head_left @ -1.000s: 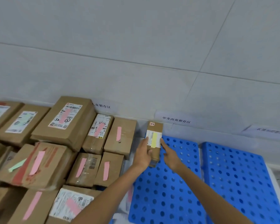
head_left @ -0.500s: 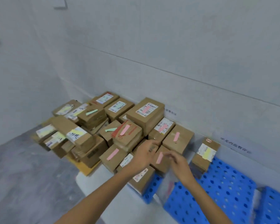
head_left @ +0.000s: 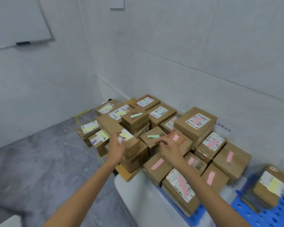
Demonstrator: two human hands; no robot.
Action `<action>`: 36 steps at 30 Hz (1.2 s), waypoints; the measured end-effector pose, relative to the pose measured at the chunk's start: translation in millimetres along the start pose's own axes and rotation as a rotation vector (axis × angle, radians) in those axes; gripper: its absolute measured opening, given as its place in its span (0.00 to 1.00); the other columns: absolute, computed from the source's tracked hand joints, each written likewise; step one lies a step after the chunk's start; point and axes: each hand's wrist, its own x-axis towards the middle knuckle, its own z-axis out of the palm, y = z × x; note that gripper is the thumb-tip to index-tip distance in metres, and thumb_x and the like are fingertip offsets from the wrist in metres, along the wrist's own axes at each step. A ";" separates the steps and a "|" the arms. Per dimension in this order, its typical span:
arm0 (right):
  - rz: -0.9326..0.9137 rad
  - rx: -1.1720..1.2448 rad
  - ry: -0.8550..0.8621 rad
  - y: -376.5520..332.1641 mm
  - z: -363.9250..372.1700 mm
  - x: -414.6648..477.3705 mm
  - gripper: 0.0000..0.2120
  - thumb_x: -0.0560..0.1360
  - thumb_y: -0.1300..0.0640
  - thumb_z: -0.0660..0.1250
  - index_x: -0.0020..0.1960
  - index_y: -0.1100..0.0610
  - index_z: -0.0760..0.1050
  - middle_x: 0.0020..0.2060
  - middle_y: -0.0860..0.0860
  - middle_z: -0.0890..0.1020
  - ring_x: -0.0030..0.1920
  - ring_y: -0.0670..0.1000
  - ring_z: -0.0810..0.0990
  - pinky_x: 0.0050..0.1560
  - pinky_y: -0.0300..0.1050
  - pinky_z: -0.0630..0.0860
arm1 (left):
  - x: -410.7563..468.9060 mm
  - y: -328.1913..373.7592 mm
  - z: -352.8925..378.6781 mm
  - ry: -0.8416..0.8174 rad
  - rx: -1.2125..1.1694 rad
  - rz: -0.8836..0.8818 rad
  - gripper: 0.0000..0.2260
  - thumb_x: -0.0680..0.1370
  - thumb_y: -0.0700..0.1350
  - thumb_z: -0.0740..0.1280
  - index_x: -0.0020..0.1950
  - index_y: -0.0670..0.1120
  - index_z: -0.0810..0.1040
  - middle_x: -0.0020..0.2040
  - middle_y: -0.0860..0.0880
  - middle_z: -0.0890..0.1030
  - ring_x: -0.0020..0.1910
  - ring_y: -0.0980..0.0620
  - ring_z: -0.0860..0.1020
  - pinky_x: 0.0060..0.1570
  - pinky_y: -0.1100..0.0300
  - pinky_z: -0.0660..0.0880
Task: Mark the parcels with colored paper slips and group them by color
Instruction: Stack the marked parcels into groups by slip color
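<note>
Head cam: parcels [head_left: 186,132] are piled in the wall corner, with yellow slips mostly on the left, green in the middle and pink on the right. Left hand [head_left: 116,145] is up against the end of a long yellow-slip parcel [head_left: 108,125], can't tell if it's actually gripping. Right hand [head_left: 169,145] hovers by a green-slip parcel [head_left: 152,143], fingers loosely curled, holding nothing. A lone parcel [head_left: 267,194] with a yellow slip sits apart on the blue pallet [head_left: 269,216].

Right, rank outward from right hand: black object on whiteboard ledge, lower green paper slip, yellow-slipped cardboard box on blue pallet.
1. Lower green paper slip, left of right hand.
2. Yellow-slipped cardboard box, far right.
3. Black ledge object, far upper left.
</note>
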 end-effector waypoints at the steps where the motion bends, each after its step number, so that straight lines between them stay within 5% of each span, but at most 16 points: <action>1: 0.016 0.005 0.000 -4.3 14.0 19.3 0.12 0.80 0.63 0.58 0.52 0.52 0.78 0.50 0.45 0.80 0.53 0.43 0.76 0.56 0.34 0.73 | 17.0 -8.9 -6.0 0.021 -0.014 -0.038 0.19 0.80 0.36 0.59 0.72 0.43 0.65 0.70 0.44 0.68 0.68 0.47 0.68 0.62 0.54 0.69; 4: 0.059 -0.040 -0.053 -17.9 58.4 78.8 0.13 0.80 0.64 0.57 0.54 0.54 0.78 0.52 0.47 0.80 0.55 0.46 0.77 0.49 0.30 0.71 | 59.9 -29.4 -17.9 0.031 -0.078 -0.165 0.22 0.81 0.37 0.60 0.74 0.42 0.60 0.70 0.42 0.69 0.63 0.45 0.72 0.52 0.56 0.72; 9: 0.169 -0.281 -0.273 -13.4 113.2 152.9 0.16 0.81 0.59 0.58 0.68 0.58 0.70 0.65 0.53 0.75 0.65 0.53 0.73 0.64 0.44 0.69 | 100.9 -39.6 -23.2 -0.099 -0.204 -0.381 0.26 0.81 0.39 0.60 0.77 0.44 0.53 0.69 0.42 0.71 0.67 0.41 0.71 0.61 0.49 0.70; 12: 0.200 -0.304 -0.348 -7.2 133.3 163.8 0.21 0.81 0.58 0.59 0.73 0.59 0.64 0.69 0.54 0.71 0.68 0.53 0.69 0.63 0.41 0.66 | 121.3 -51.1 -22.5 -0.212 -0.283 -0.438 0.29 0.80 0.38 0.60 0.77 0.47 0.51 0.69 0.43 0.71 0.65 0.43 0.71 0.62 0.51 0.70; 16: 0.122 -0.190 -0.295 -6.2 150.9 159.2 0.19 0.77 0.66 0.63 0.68 0.61 0.69 0.59 0.49 0.76 0.59 0.47 0.74 0.57 0.35 0.69 | 135.6 -72.4 -19.8 -0.225 -0.406 -0.452 0.29 0.76 0.37 0.62 0.75 0.53 0.58 0.65 0.45 0.75 0.58 0.47 0.76 0.61 0.46 0.74; 19: 0.134 0.000 -0.235 -10.2 153.3 152.4 0.19 0.76 0.71 0.62 0.62 0.54 0.72 0.53 0.47 0.78 0.55 0.45 0.78 0.51 0.31 0.75 | 129.6 -61.3 -31.2 -0.149 -0.458 -0.374 0.27 0.77 0.34 0.60 0.72 0.55 0.61 0.60 0.49 0.77 0.53 0.50 0.79 0.52 0.49 0.78; 22: 0.114 0.133 -0.140 -20.7 153.1 150.3 0.22 0.76 0.69 0.64 0.68 0.57 0.70 0.58 0.50 0.78 0.60 0.48 0.77 0.50 0.31 0.76 | 127.9 -40.0 -44.6 -0.091 -0.467 -0.249 0.29 0.78 0.33 0.60 0.75 0.54 0.59 0.61 0.50 0.75 0.53 0.49 0.80 0.50 0.49 0.79; 32: -0.035 0.370 0.199 -70.2 91.6 122.1 0.24 0.76 0.64 0.66 0.65 0.41 0.70 0.64 0.56 0.73 0.64 0.48 0.74 0.64 0.53 0.73 | 121.6 40.2 -34.7 -0.197 -0.542 0.090 0.28 0.77 0.39 0.62 0.73 0.61 0.63 0.70 0.52 0.72 0.62 0.51 0.75 0.58 0.46 0.76; 36: -0.047 0.479 0.351 -67.6 41.5 78.9 0.24 0.77 0.65 0.65 0.71 0.52 0.67 0.61 0.52 0.77 0.57 0.41 0.77 0.53 0.36 0.76 | 95.3 81.5 1.8 -0.349 -0.581 0.217 0.23 0.76 0.45 0.65 0.64 0.70 0.68 0.66 0.54 0.74 0.63 0.51 0.76 0.60 0.45 0.75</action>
